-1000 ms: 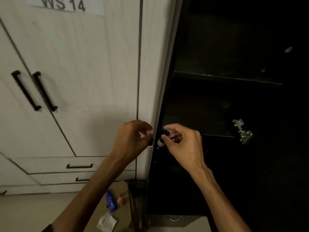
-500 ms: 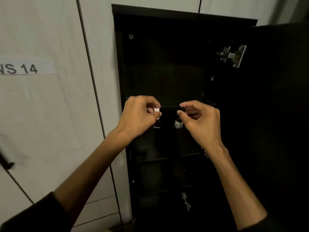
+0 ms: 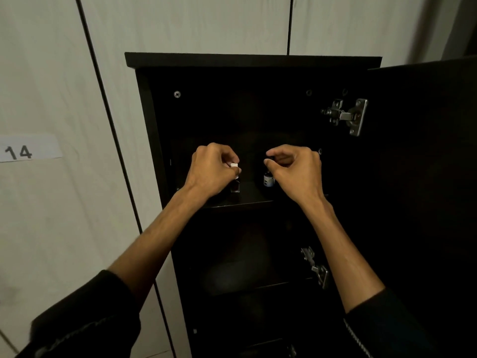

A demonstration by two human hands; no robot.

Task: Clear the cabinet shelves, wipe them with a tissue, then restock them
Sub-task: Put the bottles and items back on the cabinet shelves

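Observation:
The dark cabinet (image 3: 253, 60) stands open, and both my hands are at its top shelf (image 3: 247, 200). My left hand (image 3: 211, 171) pinches the white cap of a small dark bottle (image 3: 235, 187), whose base rests on the shelf. My right hand (image 3: 294, 171) has thumb and forefinger around the dark cap of a small bottle with a white and blue label (image 3: 268, 180), which also stands on the shelf. The cap itself is hard to make out against the dark interior. The two bottles stand side by side, a little apart.
The cabinet door (image 3: 423, 177) hangs open on the right, with metal hinges at the top (image 3: 348, 116) and lower down (image 3: 316, 267). Lower shelves (image 3: 258, 286) are dark and their contents are not visible. Pale wardrobe panels (image 3: 64, 202) with a "14" label stand on the left.
My view has risen from the cabinet's lower part to the top shelf. Both hands have carried the small bottles up and set them down on the top shelf.

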